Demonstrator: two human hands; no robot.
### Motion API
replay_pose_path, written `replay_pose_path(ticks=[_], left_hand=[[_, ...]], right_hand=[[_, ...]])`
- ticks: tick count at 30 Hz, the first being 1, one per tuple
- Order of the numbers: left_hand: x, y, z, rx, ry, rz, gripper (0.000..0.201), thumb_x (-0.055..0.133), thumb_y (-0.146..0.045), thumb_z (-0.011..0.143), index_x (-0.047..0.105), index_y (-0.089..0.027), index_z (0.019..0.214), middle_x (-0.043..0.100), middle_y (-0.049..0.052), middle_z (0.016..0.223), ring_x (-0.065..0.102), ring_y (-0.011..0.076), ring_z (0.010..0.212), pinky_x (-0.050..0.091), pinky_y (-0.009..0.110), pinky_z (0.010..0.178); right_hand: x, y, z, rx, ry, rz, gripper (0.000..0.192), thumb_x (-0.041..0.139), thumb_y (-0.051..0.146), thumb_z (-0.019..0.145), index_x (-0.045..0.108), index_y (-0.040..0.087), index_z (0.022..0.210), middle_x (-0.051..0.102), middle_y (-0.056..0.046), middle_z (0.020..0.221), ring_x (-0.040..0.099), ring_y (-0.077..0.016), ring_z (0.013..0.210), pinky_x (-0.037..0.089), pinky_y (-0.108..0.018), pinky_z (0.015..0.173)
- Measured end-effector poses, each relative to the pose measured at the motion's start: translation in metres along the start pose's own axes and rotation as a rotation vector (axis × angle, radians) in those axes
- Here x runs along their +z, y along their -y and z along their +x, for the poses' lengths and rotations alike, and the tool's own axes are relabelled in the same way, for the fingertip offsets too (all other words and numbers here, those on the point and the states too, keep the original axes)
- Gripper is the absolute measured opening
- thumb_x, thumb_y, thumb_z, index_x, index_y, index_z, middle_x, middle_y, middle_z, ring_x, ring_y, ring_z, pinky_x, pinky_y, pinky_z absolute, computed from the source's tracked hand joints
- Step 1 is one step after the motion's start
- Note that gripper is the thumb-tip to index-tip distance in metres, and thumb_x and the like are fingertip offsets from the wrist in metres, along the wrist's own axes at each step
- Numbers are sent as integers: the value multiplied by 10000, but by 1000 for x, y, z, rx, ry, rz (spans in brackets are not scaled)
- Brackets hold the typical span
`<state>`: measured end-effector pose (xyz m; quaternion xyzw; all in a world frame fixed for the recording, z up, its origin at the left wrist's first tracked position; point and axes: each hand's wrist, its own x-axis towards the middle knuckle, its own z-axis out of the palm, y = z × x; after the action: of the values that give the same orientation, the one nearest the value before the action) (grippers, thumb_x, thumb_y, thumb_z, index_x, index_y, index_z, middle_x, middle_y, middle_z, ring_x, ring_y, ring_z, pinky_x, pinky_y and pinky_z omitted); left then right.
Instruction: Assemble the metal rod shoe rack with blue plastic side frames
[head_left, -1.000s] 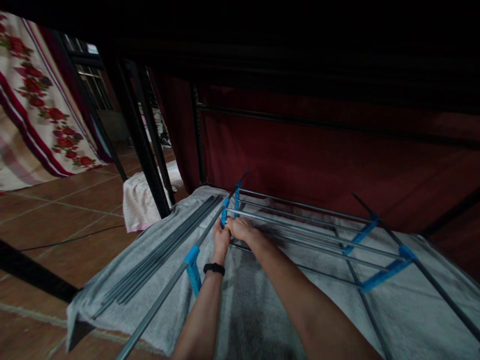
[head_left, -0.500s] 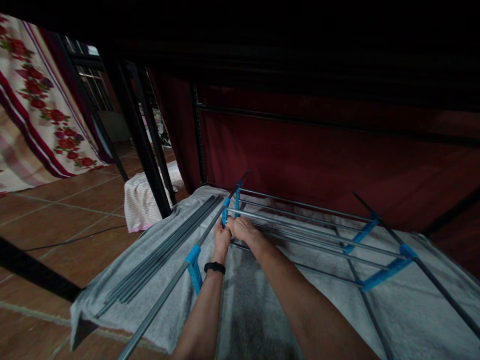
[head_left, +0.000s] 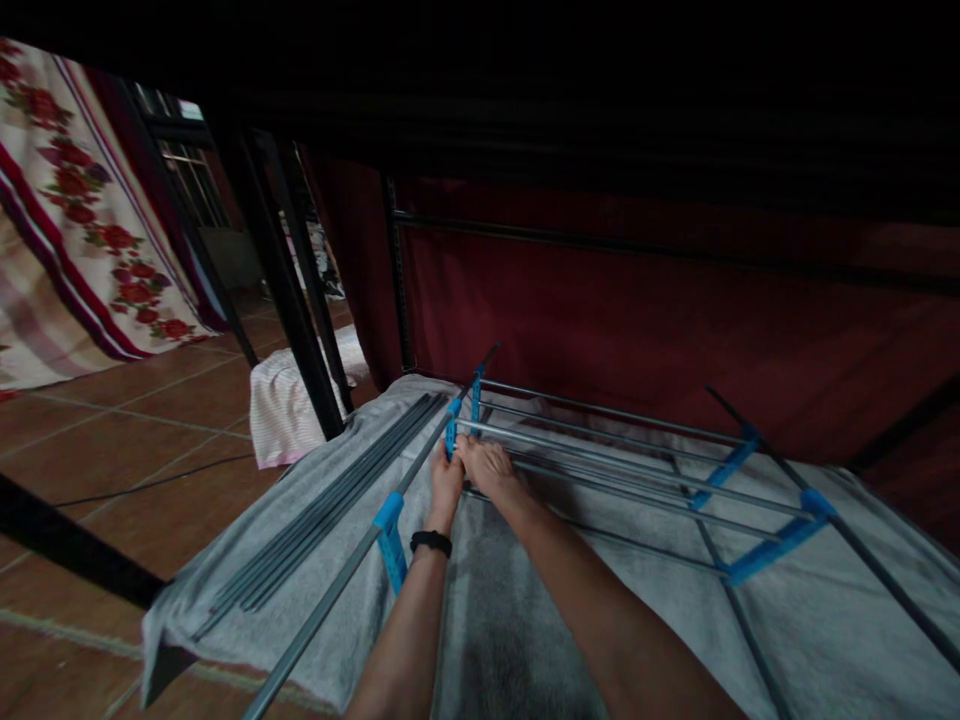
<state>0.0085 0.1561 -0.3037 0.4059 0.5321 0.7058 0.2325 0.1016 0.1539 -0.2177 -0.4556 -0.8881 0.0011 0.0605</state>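
Observation:
A frame of grey metal tubes and blue plastic brackets lies in front of me. My left hand is closed on the lower part of a blue bracket on the left tube. Pressed up beside it, my right hand is closed around the end of a thin metal rod at that bracket. The rod's tip is hidden by my fingers. Several rods run across to the blue brackets on the right tube. Nearer to me, another blue bracket hangs from the left tube.
Several loose grey rods lie bundled on the grey cloth at left. Black metal posts and a dark shelf overhead enclose the space, with a dark red curtain behind. A striped cloth and floral fabric are at left.
My right hand has shifted very slightly, its back now showing a little more. Both hands stay at the same bracket, and the view has moved a touch.

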Motion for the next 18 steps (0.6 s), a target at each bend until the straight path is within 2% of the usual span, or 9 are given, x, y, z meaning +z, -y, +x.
replay_pose_path(ticks=[5,8,11,18], left_hand=[[3,5,1,-16,-5,-58,217,527,-247,714,603,-176,905,647,40,864,588,171,795,477,281,765],[4,7,2,-23,-2,-78,194,521,-224,690,586,-179,868,619,20,807,567,157,751,466,265,740],[1,7,3,-19,38,-95,148,533,-224,687,568,-178,823,585,1,746,536,142,697,454,256,704],[-3,8,5,-12,76,-76,192,525,-201,655,590,-181,834,610,8,779,550,149,719,450,259,713]], right_hand=[[-6,-2,2,-29,72,7,346,276,334,1014,528,198,1208,710,-125,1080,683,-240,995,500,-371,845],[-10,-5,6,-41,111,41,366,297,357,1003,531,195,1234,720,-126,1054,680,-250,1009,494,-376,860],[-10,-8,10,-30,140,69,380,302,359,996,536,195,1245,722,-122,1051,678,-250,1017,493,-370,866],[-7,-13,19,-12,214,143,375,366,397,966,579,227,1223,708,-97,1134,664,-239,1051,500,-324,848]])
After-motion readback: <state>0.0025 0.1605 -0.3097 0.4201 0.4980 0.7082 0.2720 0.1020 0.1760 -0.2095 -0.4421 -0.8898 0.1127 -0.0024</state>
